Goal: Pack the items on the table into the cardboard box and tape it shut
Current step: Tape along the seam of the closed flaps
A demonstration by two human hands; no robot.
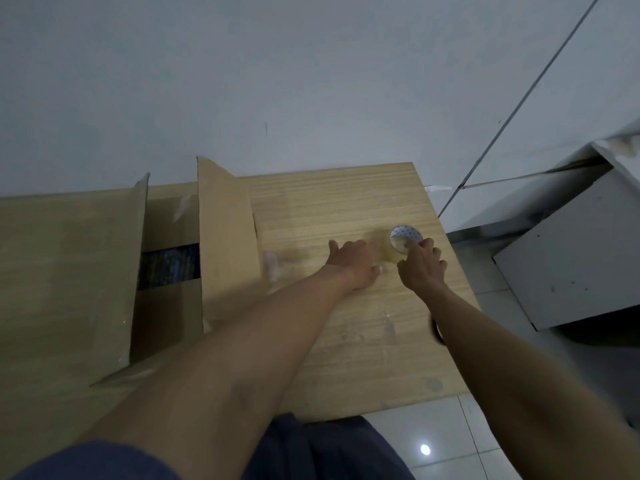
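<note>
Cardboard box (225,244) stands open, dark patterned item (169,266) inside.

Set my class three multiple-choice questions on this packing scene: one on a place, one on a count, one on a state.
1. Where is the dotted bowl? A on the floor; B at the right side of the table; C on a chair.
2. How many hands reach for it? A none; B one; C two.
3. The cardboard box has flaps: A taped shut; B open; C torn off.
Key: 1 B, wood lies under it; 2 C, left hand and right hand both stretch to it; 3 B, its inside shows.
</note>
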